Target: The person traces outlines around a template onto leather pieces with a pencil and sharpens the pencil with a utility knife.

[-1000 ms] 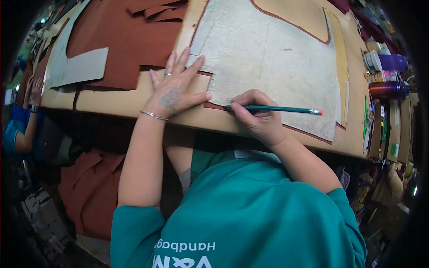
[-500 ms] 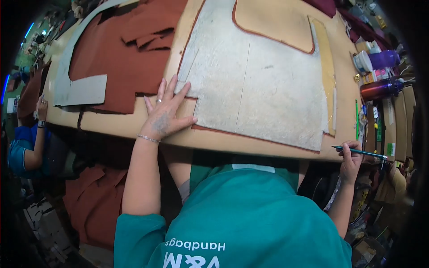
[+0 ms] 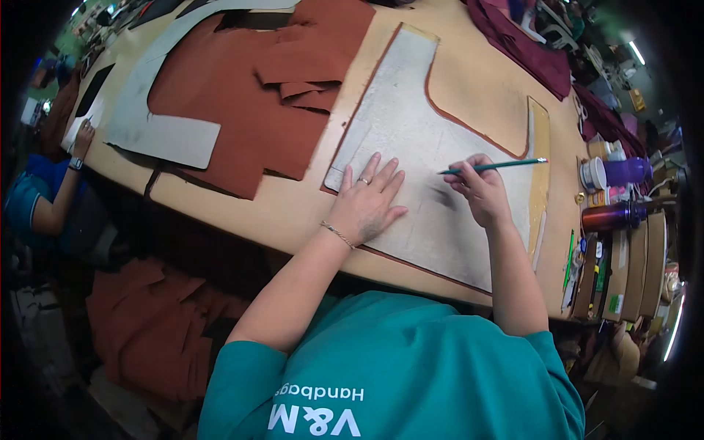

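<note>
Your left hand (image 3: 367,207) lies open, fingers spread, on the grey template (image 3: 440,231), which rests over reddish-brown material on the table (image 3: 477,81). Your right hand (image 3: 480,192) grips 1 green pencil (image 3: 512,163) above the template.

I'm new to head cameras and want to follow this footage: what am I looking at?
There's no robot: these are a person's bare hands, and every picture comes from one camera on their head, looking forward and down. The left hand lies spread on a large pale pattern piece, with reddish-brown material showing along its edges. The right hand holds a green pencil, its tip over that piece. Left on the table are reddish-brown sheets and another pale piece; a co-worker's hand is farther left.
</note>
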A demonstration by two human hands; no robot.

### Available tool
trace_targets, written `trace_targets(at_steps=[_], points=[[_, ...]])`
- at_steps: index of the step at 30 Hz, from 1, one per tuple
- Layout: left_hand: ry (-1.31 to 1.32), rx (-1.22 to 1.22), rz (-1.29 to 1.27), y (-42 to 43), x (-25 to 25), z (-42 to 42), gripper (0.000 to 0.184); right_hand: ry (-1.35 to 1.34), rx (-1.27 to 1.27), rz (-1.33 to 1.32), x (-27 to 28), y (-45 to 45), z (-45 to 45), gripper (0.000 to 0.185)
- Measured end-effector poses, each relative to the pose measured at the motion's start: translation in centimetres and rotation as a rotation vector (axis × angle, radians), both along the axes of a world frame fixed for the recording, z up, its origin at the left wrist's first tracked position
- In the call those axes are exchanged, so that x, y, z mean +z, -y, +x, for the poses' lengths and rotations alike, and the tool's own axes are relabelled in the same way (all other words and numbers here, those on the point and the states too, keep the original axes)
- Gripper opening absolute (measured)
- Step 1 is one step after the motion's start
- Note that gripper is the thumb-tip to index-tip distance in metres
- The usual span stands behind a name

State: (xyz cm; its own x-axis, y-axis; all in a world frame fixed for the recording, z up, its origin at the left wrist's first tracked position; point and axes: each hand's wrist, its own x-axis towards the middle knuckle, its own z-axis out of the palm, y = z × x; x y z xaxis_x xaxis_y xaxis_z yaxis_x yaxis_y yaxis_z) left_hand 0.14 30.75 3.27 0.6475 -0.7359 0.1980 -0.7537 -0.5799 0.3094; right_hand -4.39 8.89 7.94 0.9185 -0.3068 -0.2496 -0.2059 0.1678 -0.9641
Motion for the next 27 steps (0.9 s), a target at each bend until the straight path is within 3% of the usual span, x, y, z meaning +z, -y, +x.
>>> trace_targets(at_steps=[6,9,12,19,24,27], points=[[-0.060,0.048,-0.037,-0.5,0.0,-0.2,0.057,-0.014,0.408,-0.066,-0.6,-6.4,6.9,0.015],[-0.057,0.057,0.002,-0.5,-0.4,0.0,0.055,-0.067,0.600,-0.295,0.0,-10.4,9.5,0.014],[-0.042,0.068,-0.065,-0.6,-1.0,-0.1,0.054,-0.108,0.703,-0.297,-0.8,-12.3,10.9,0.015],[-0.179,0.083,-0.119,-0.5,-0.3,0.3,0.052,-0.066,0.746,-0.440,-1.1,-12.8,11.6,0.018],[-0.131,0.094,-0.131,-0.5,0.1,0.4,0.053,0.001,0.835,-0.555,-1.1,-12.0,12.3,0.017],[-0.130,0.115,-0.163,-0.5,0.5,0.1,0.054,0.015,0.695,-0.660,-1.4,-9.5,14.8,0.021]])
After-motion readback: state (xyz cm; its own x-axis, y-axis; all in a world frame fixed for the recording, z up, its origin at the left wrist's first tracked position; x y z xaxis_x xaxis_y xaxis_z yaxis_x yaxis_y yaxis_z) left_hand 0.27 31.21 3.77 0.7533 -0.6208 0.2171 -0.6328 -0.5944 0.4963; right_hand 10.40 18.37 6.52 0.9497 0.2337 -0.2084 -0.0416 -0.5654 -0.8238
